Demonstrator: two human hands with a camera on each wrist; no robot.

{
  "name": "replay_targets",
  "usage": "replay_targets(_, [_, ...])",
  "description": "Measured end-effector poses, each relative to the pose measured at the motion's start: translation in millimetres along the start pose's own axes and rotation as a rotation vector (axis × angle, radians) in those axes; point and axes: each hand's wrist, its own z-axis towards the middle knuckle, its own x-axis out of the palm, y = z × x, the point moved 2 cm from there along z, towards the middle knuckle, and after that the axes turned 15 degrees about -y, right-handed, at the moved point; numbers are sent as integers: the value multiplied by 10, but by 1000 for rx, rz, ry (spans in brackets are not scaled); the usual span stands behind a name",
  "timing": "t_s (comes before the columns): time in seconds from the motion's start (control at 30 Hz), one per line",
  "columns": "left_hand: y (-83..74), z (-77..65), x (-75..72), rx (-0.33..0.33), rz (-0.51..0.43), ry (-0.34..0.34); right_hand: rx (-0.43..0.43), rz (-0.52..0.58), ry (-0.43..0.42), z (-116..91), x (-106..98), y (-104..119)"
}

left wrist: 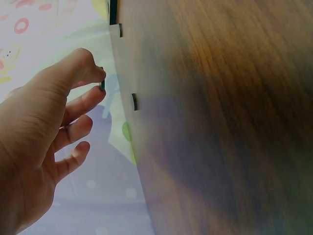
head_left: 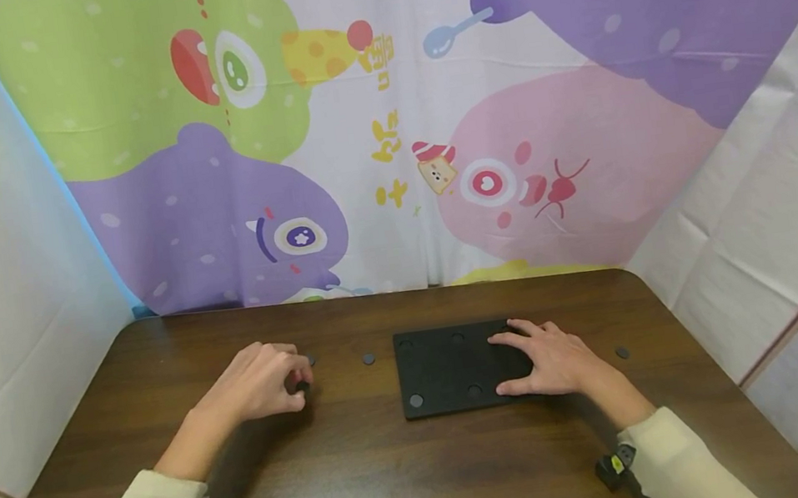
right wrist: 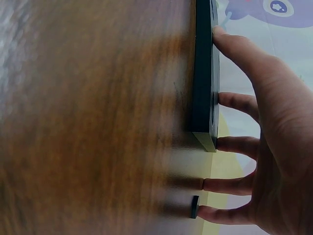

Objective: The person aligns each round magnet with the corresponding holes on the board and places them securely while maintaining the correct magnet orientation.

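Observation:
My left hand (head_left: 265,382) pinches a small dark disc (left wrist: 102,85) between thumb and index finger, over the left half of the table. The other fingers are loosely bent. A flat black board (head_left: 441,370) with round recesses lies right of centre. One grey disc (head_left: 416,401) sits in its near left recess. My right hand (head_left: 553,359) rests on the board's right end with fingers spread. Its thumb touches the top face near the front edge, and in the right wrist view two fingers reach past the board's end.
Two loose discs lie between left hand and board: one disc (head_left: 368,359) nearer the board, another disc (head_left: 311,361) just beyond the left fingers. A further disc (head_left: 622,352) lies right of the right hand. A printed curtain (head_left: 399,249) hangs behind the brown table (head_left: 338,476).

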Motion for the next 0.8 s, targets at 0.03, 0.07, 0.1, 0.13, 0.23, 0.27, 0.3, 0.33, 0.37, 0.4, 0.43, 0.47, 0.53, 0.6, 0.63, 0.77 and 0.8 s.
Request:
replay_targets(0.03, [-3, 5, 2, -4, 1, 0, 0, 0, 0, -1, -1, 0])
replay_targets(0.07, [-5, 9, 5, -7, 3, -1, 1, 0, 0, -1, -2, 1])
replay_targets(0.1, [-9, 13, 6, -10, 6, -2, 1, 0, -1, -2, -4, 2])
replay_targets(0.13, [-12, 16, 8, -12, 8, -5, 1, 1, -1, -2, -5, 3])
replay_targets(0.23, [-18, 22, 19, -16, 18, -16, 1, 2, -1, -4, -9, 7])
replay_targets(0.27, [-20, 25, 24, -15, 22, -20, 1, 3, -1, -5, -9, 7])
replay_targets(0.3, [-23, 29, 28, -14, 25, -25, 1, 4, -1, -6, -9, 7])
replay_targets(0.33, [-27, 34, 32, -14, 25, -28, 1, 4, -1, -6, -9, 7])
replay_targets(0.37, [-30, 39, 37, -13, 26, -31, 1, 4, -1, -8, -9, 6])
replay_targets(0.4, [-34, 46, 42, -12, 25, -32, 1, 4, -1, -9, -9, 4])
replay_targets(0.43, [-37, 53, 48, -11, 25, -32, 1, 4, -1, -10, -8, 3])
replay_targets(0.47, [-39, 60, 55, -9, 26, -33, 2, 5, -2, -10, -8, 2])
replay_targets(0.53, [-44, 74, 68, -8, 27, -31, 2, 5, -1, -10, -7, 0])
replay_targets(0.6, [-49, 88, 81, -9, 29, -32, 2, 5, -1, -10, -6, 0])
replay_targets(0.63, [-53, 95, 88, -9, 29, -32, 2, 4, 0, -9, -6, 0])
replay_targets(0.77, [-73, 119, 118, -16, 23, -32, 4, 3, 3, -7, -5, 5])
replay_targets(0.8, [-79, 127, 126, -16, 21, -31, 4, 2, 4, -6, -4, 6])
